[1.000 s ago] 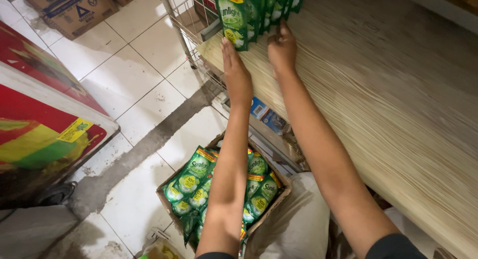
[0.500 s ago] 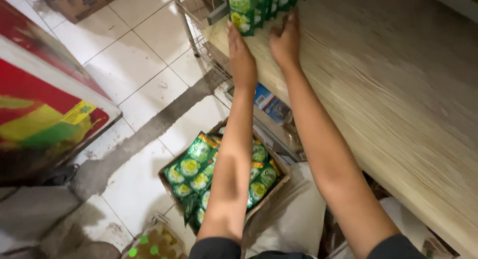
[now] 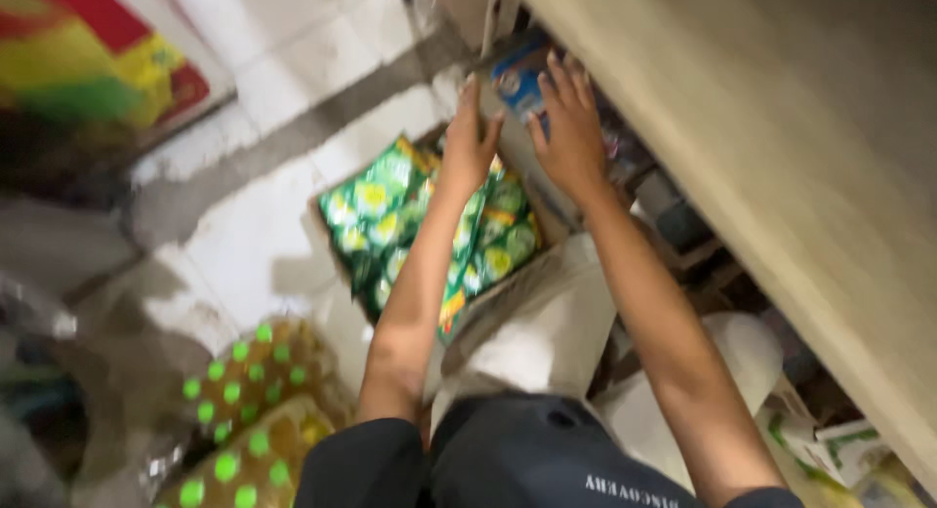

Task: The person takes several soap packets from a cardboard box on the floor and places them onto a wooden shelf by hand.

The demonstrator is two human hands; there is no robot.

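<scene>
1. Both hands reach under the pale wooden shelf (image 3: 781, 157); the left hand (image 3: 470, 142) and right hand (image 3: 571, 127), fingers spread, press a blue-and-white carton (image 3: 517, 79).
2. Directly below sits an open cardboard box of green sachets (image 3: 390, 215).
3. Risk: the unpinched carton could slip onto them.

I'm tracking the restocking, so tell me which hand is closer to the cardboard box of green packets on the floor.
Left. The left hand is in line with the box of green packets, right over its far end, fingers spread. The right hand is off to the side, at the blue-and-white package under the wooden shelf.
</scene>
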